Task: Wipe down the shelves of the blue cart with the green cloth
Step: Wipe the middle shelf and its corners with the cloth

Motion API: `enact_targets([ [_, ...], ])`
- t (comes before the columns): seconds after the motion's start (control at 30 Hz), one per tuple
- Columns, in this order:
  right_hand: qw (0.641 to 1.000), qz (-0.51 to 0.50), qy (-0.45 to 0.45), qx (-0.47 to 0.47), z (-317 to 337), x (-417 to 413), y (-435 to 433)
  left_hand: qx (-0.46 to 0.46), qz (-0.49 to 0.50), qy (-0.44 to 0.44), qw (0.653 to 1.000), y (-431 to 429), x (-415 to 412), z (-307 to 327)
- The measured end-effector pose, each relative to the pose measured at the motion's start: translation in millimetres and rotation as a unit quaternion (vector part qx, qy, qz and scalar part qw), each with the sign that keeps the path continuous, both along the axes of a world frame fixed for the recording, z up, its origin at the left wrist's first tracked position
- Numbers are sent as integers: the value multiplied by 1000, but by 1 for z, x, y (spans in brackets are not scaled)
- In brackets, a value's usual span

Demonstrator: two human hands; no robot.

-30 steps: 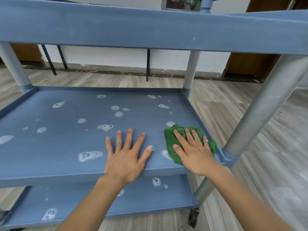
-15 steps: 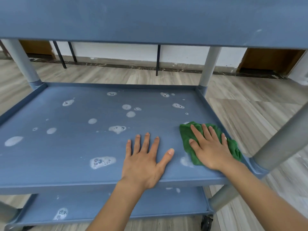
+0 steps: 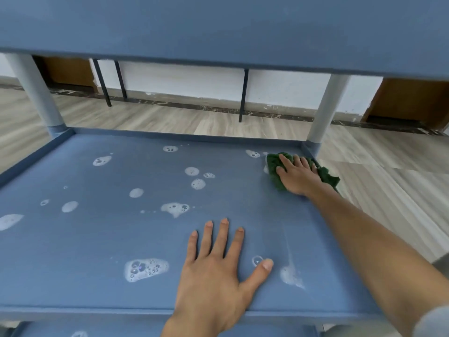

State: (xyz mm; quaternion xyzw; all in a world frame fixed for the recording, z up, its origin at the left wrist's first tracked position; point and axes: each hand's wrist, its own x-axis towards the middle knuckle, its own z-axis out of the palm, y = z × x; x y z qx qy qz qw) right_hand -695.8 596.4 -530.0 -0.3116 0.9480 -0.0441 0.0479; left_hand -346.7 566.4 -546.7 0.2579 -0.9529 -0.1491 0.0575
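Note:
The blue cart's middle shelf (image 3: pixel 102 239) fills the view, dotted with several white foam patches (image 3: pixel 145 268). The green cloth (image 3: pixel 326 177) lies crumpled in the shelf's far right corner. My right hand (image 3: pixel 297 177) presses flat on the cloth with fingers straight, arm stretched out along the right side. My left hand (image 3: pixel 216 271) rests flat on the shelf near its front edge, fingers spread, holding nothing. The top shelf (image 3: pixel 218 27) overhangs above.
Grey posts (image 3: pixel 35 93) (image 3: pixel 324 108) stand at the shelf's far corners. A raised rim (image 3: pixel 170 136) runs along the shelf's far edge. Beyond lie wooden floor, a white wall and thin black legs (image 3: pixel 243 96). A lower shelf (image 3: pixel 48 330) shows under the front edge.
My right hand has slid the cloth from the near right part of the shelf away to the far right corner, leaving a wiped streak. My left hand stayed in place.

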Motion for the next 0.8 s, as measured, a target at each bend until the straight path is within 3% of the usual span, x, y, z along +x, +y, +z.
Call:
enact_targets([
  [0.53, 997, 36, 1, -62, 1, -64, -41, -16, -3, -7, 1000, 2, -3, 13],
  [0.8, 999, 28, -4, -22, -3, -46, -26, -2, 14, 26, 1000, 1, 0, 9],
])
